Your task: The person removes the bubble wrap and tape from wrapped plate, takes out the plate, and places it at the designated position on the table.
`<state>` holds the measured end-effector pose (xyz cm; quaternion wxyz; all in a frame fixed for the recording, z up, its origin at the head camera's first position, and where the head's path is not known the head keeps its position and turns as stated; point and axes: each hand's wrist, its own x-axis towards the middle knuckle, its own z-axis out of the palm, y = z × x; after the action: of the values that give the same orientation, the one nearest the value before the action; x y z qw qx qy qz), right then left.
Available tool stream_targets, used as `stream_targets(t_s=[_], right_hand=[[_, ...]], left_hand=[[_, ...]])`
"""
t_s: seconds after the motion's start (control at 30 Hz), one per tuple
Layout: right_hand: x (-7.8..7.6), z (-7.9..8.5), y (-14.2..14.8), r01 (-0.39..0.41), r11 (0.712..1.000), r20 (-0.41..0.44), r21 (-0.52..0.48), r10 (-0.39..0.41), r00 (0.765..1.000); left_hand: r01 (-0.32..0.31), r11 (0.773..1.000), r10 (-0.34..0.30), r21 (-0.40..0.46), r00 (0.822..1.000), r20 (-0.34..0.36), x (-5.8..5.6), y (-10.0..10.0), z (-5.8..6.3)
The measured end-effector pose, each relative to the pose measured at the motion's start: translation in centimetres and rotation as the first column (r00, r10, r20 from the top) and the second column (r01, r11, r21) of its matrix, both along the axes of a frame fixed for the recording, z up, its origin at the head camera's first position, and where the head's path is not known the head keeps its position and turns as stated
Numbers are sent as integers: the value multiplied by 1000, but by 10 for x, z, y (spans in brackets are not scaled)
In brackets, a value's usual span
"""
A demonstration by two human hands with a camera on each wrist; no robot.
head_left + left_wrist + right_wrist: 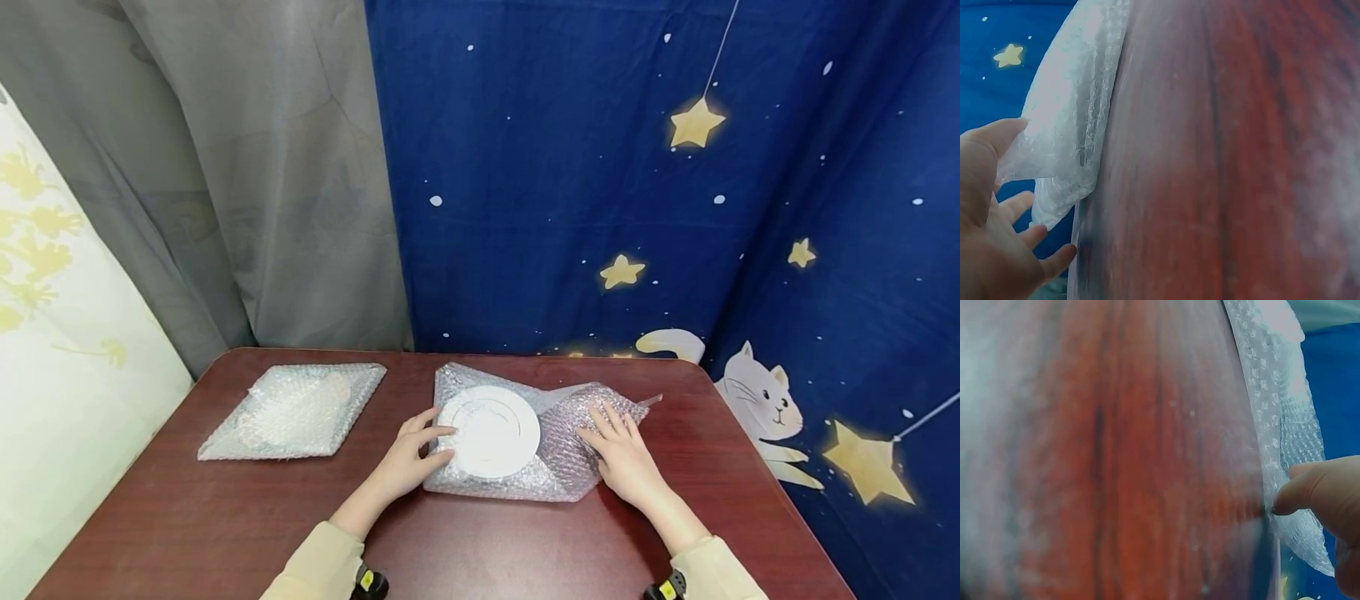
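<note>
A white round plate (491, 433) lies on a sheet of bubble wrap (566, 446) near the table's far edge. My left hand (405, 460) is at the plate's left side, fingertips at its rim and over the wrap's left edge. In the left wrist view those fingers (1007, 132) are spread beside the wrap. My right hand (624, 458) rests with fairly straight, spread fingers on the wrap's right part, which looks folded or bunched. The right wrist view shows only part of that hand (1325, 494) against the wrap's edge.
To the left, a flat bubble-wrapped packet (296, 412) with something pale inside lies on the dark red wooden table (480, 558). Behind the table hang a grey curtain (300, 208) and a blue curtain with stars (540, 208).
</note>
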<state>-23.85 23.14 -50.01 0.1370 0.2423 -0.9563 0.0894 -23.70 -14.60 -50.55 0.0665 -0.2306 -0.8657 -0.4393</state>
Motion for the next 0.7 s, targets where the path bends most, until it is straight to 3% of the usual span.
stream_targets(t_s=[0.33,0.57,0.7], right_hand=[[4,2,-2,-70,996,120,-53,76,990],[5,2,-4,-78,996,183,-32,83,980],[5,1,-4,-80,996,199,-42,87,976]], left_hand=[[147,989,-147,-4,986,-80,4,-6,3],[209,978,-209,0,978,-13,10,-12,7],[258,966,-258,-3,966,-11,15,-13,10]])
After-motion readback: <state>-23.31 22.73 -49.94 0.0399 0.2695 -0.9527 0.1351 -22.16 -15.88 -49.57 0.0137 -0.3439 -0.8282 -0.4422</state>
